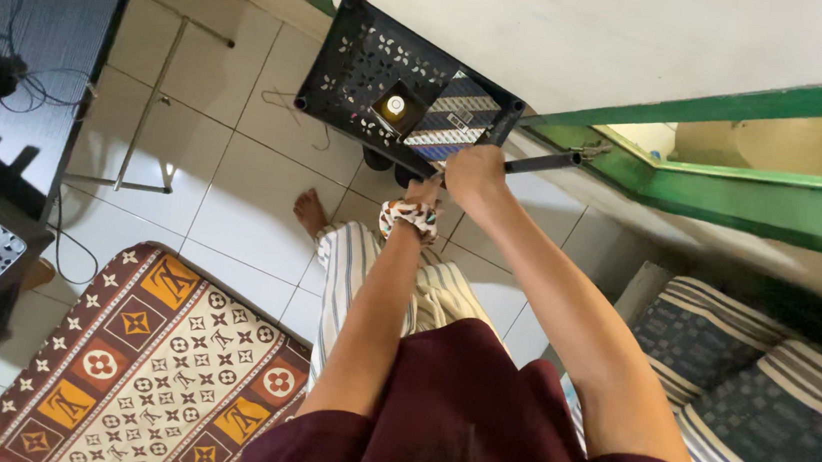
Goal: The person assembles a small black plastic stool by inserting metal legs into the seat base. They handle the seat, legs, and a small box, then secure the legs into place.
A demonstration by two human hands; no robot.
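Head view looks straight down at a person standing on a white tiled floor [227, 163].

Right hand [474, 172] is fisted around a dark metal rod [543, 160], which runs sideways from the hand toward the green window frame [736, 192]. The hand grips the rod at its left end, just at the near right corner of a black plastic shelf [355, 80] with cut-out star holes.

Left hand [423, 190] sits just below and left of the right one, at the shelf's near edge. It is mostly hidden by the right hand, so cannot tell if its fingers are curled or spread, or what they touch. A patterned scrunchie [408, 217] is on the left wrist.

On the shelf: a small dark jar with a pale round lid [395, 106] near the middle, and a striped box [450, 116] lying at the right side, close to the hands.

Around: a bare foot [309, 213] on the tiles below the shelf's near edge, striped trousers [351, 276], maroon shirt [472, 428]. Brown patterned rug [138, 355] at lower left, blue striped cushions [749, 374] at lower right, a dark desk with cables [38, 34] at upper left, white wall [631, 31] above the shelf's far right corner.
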